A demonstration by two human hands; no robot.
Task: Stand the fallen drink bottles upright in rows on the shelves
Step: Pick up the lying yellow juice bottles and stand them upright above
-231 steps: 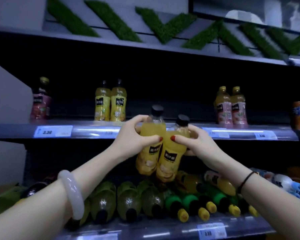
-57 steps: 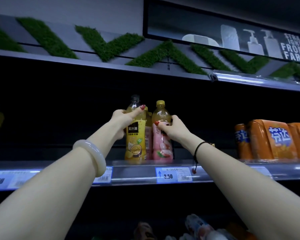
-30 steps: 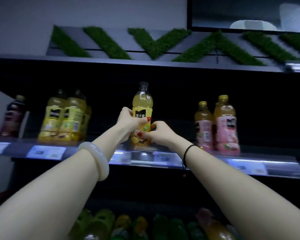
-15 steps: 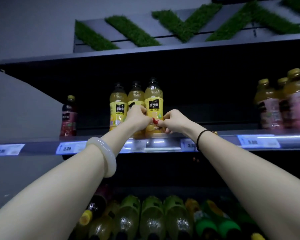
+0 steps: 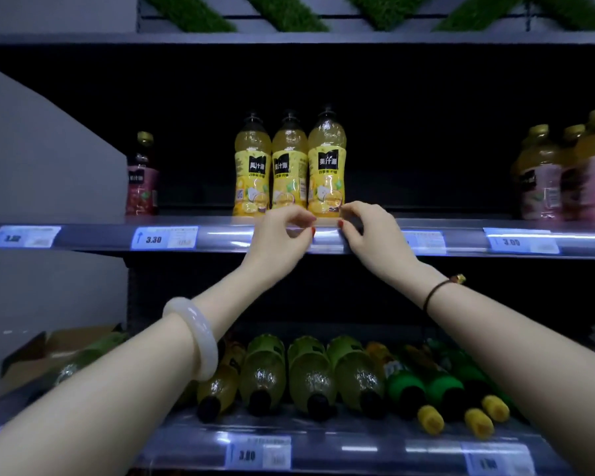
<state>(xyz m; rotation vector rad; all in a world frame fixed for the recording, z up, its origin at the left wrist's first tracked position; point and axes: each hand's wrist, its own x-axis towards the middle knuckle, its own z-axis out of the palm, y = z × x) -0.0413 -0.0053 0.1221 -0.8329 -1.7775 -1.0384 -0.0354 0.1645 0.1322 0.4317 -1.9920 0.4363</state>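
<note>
Yellow bottles [image 5: 289, 166], three in a row, stand upright and side by side at the centre of the upper shelf [image 5: 83, 235], near its front edge. Just below them the left hand [image 5: 282, 231] hangs before the shelf edge, its fingers loosely curled, thumb and forefinger close together, holding nothing. Beside it the right hand [image 5: 368, 231] is likewise loosely curled and empty. Its forefinger tip lies just beside the base of the rightmost bottle; contact cannot be told. Both forearms rise from the lower corners of the frame and converge at the centre, the hands near each other but apart. The left wrist bears a bangle [image 5: 200, 338], the right a cord [image 5: 433, 293]. Fallen bottles [image 5: 310, 372] lie on the lower shelf [image 5: 358, 448], caps toward the viewer, at lower centre. At centre left stands a red bottle [image 5: 141, 180]; blurred pink bottles [image 5: 543, 180] stand at the right edge.
</note>
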